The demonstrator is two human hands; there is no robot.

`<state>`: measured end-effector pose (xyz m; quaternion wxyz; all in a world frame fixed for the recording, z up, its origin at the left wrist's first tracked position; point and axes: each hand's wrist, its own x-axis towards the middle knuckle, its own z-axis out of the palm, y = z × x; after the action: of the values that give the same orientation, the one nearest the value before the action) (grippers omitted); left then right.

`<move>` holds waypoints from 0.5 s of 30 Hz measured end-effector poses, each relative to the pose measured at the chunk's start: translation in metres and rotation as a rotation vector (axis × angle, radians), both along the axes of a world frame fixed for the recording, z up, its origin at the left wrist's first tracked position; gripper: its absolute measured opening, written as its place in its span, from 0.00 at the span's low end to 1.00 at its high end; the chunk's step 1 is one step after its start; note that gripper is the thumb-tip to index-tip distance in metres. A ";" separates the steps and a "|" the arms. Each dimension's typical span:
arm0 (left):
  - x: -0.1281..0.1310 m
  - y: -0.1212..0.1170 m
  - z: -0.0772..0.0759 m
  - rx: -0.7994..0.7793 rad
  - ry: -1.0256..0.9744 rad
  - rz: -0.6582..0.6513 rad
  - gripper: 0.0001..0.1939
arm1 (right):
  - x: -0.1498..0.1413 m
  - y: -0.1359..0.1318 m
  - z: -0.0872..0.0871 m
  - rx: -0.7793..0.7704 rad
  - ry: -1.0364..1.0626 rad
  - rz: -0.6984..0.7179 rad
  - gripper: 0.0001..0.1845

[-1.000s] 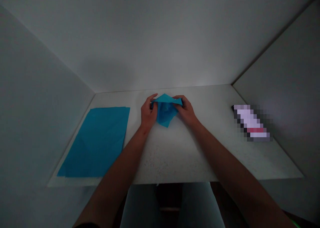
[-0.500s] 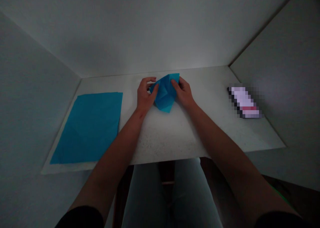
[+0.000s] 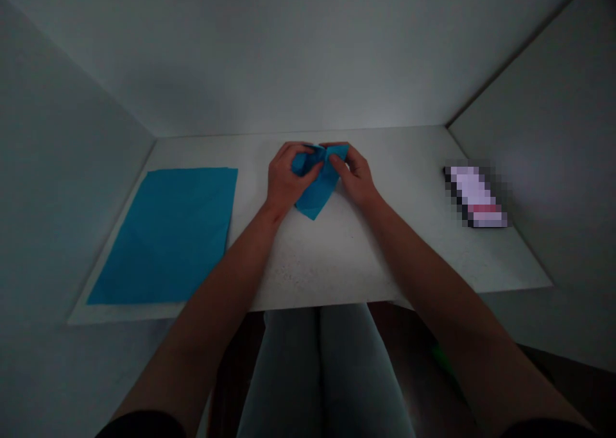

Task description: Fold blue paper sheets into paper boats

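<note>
A small piece of folded blue paper is held between both hands over the back middle of the white table. My left hand is closed on its left side, with the thumb pressed on the near face and the fingers bent over the top. My right hand pinches the upper right corner between thumb and fingers. The two thumbs lie close together near the top of the fold. One pointed corner of the paper hangs down toward me. The fingertips behind the paper are hidden.
Flat blue paper sheets lie stacked at the left of the white table, partly behind my left forearm. A blurred phone rests at the right. Walls close in the table at the back and sides.
My left hand has moved right and its thumb now lies across the paper, nearer the right thumb. The paper is folded narrower, its lower corner more pointed. The view has shifted slightly.
</note>
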<state>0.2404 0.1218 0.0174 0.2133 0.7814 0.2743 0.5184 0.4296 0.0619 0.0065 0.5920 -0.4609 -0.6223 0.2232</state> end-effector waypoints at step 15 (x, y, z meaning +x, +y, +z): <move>0.001 -0.009 0.005 0.025 -0.037 0.059 0.06 | -0.007 -0.009 0.006 0.011 -0.105 -0.041 0.23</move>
<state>0.2416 0.1124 0.0221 0.1931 0.7660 0.2864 0.5421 0.4231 0.0530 0.0129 0.5656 -0.4812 -0.6442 0.1831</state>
